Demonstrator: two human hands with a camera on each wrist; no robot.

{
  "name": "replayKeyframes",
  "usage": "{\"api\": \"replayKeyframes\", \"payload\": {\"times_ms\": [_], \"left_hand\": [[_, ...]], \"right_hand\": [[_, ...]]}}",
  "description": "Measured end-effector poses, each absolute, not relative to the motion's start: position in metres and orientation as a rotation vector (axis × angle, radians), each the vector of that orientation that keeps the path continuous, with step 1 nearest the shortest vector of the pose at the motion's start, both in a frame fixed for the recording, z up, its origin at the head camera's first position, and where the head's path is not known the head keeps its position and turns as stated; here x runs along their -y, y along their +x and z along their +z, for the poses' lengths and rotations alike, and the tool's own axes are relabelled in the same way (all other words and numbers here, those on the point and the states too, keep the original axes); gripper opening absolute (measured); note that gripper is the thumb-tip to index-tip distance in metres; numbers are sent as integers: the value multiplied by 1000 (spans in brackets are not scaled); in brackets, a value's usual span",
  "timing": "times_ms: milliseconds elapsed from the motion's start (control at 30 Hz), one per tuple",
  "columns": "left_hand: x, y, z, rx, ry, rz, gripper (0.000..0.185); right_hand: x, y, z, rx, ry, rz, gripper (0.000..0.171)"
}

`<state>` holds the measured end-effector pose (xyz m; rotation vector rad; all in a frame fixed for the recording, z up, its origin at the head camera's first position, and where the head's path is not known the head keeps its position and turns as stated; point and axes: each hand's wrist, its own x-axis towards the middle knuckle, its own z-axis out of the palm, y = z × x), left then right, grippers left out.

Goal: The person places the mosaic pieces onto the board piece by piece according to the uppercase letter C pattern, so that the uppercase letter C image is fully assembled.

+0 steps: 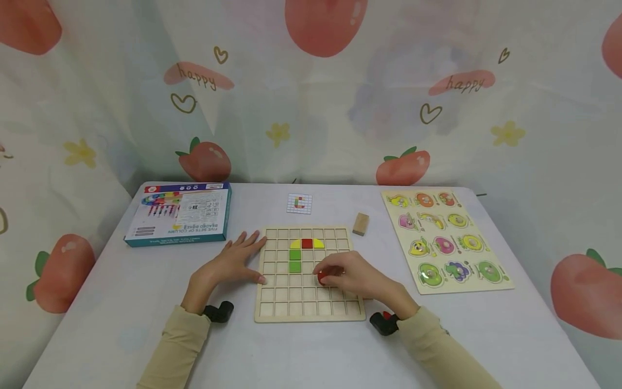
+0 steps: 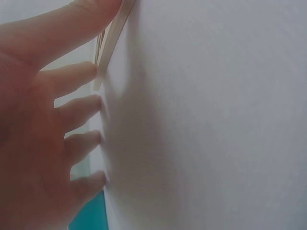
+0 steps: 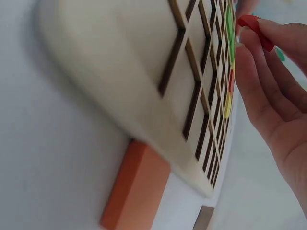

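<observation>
A wooden grid board [image 1: 311,310] lies in front of me on the white table. In its upper cells sit a yellow and red arc [image 1: 306,243] and two green squares [image 1: 295,260] below it. My right hand [image 1: 340,275] pinches a small red piece [image 1: 321,277] over the board's middle cells; the right wrist view shows that red piece [image 3: 254,28] between the fingertips above the board [image 3: 144,72]. My left hand [image 1: 233,262] lies flat with straight fingers, its thumb against the board's left edge [image 2: 115,28].
A teal-edged box [image 1: 180,213] lies at the back left. A small pattern card [image 1: 299,203] and a wooden block [image 1: 360,223] sit behind the board. A fruit peg puzzle [image 1: 444,237] lies at the right. A printed curtain hangs behind the table.
</observation>
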<state>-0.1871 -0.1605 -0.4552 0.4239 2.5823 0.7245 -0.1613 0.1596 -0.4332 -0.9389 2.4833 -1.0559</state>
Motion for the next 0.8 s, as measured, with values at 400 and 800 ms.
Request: {"api": "replayKeyframes", "payload": {"times_ms": [400,800], "left_hand": [[161,-189,-458,-2585,413,722,106],[162,-190,-458,-2572,431,726,106]], "right_hand": [[-130,-174,-431,-2457,-976,-1000,14],[-108,-187,-439,-2415,-1038,-911,11]]}}
